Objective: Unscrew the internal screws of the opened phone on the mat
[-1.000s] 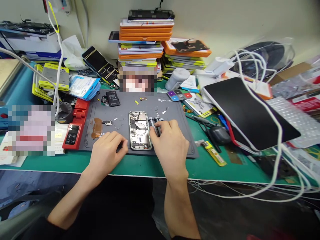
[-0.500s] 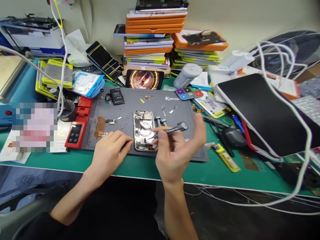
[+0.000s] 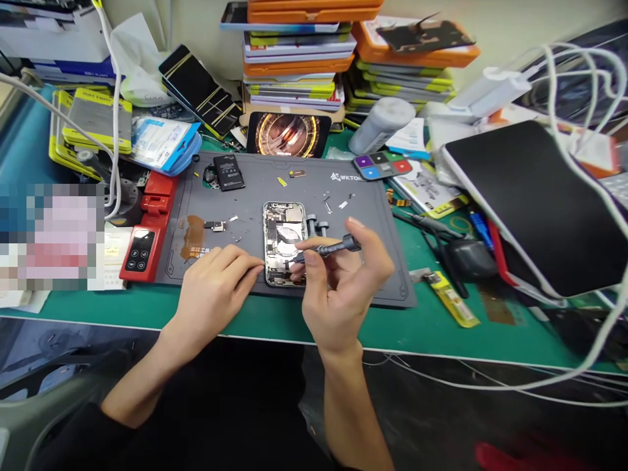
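An opened phone (image 3: 285, 239) lies on the grey mat (image 3: 240, 216), its inner parts showing. My right hand (image 3: 343, 281) holds a dark screwdriver (image 3: 336, 248) over the phone's lower right part; the screwdriver's tip is hard to make out. At the phone's lower left edge, my left hand (image 3: 216, 281) rests on the mat with fingers bent together; whether it grips the edge is unclear. Two more dark tool handles (image 3: 317, 226) stand just right of the phone. A black battery (image 3: 228, 173) and a small part (image 3: 216, 226) lie to its left.
A lit phone screen (image 3: 288, 135) stands behind the mat, before stacked boxes (image 3: 299, 65). A red device (image 3: 142, 254) borders the mat on the left. To the right are a black tablet (image 3: 544, 203), white cables (image 3: 583, 176) and a yellow packet (image 3: 454, 299).
The camera view has shifted, so the bench sits higher in the picture. The screwdriver in my right hand is tilted differently, with its end now nearer my raised index finger.
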Motion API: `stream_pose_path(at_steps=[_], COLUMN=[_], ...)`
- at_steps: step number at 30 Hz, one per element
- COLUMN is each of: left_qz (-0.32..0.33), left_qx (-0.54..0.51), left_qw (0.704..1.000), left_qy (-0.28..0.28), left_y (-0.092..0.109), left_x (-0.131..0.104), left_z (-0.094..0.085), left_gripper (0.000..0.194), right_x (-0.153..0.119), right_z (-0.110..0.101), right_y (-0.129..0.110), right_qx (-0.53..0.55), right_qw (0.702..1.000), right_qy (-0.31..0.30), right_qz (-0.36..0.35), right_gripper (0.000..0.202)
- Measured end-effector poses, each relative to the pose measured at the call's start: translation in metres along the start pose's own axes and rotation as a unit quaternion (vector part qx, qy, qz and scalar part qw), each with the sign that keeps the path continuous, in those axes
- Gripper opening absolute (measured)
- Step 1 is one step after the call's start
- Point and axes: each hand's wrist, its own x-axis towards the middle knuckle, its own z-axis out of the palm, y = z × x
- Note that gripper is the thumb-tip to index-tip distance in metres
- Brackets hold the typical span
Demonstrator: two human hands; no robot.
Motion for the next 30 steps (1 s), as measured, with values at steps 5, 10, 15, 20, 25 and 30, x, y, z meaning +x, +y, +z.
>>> stream_pose_path(at_steps=[5,10,15,20,25,30], left_qz=[-0.006,-0.019,-0.02,-0.016,-0.014,-0.012], left_qx=[-0.004,-0.001,0.002,-0.004,-0.01,-0.003], left_qw=[1.0,1.0,1.0,1.0,1.0,1.0], left_qy=[0.0,-0.005,-0.007,-0.003,-0.005,-0.004], left_y=[0.0005,0.0012,0.0023,0.0015,0.0006,0.0007], left_x=[-0.0002,0.0003,0.0001,-0.0001,0.0002,-0.0001], left_z=[0.0002,0.0009,0.0015,0.0016,0.0016,0.0019], left_gripper=[0.015,0.02,0.02,0.017,0.015,0.017], right_x=[0.0002,-0.0006,-0.0021,-0.0035,0.0003,0.0049], right_z=[0.0005,-0.0009,-0.0027,-0.0027,-0.0032,-0.0047], right_y=[0.0007,0.0012,0.0025,0.004,0.0026,-0.0011], right_qx=[0.002,0.014,-0.016,-0.026,-0.079,-0.136], right_qw=[1.0,0.997,0.997,0.996,0.982,0.972], right_qy=[-0.004,-0.029,-0.045,-0.053,-0.045,-0.042], right_qz=[-0.022,-0.066,-0.057,-0.065,-0.165,-0.185], right_gripper=[0.049,0.057,0.053,0.059,0.069,0.065])
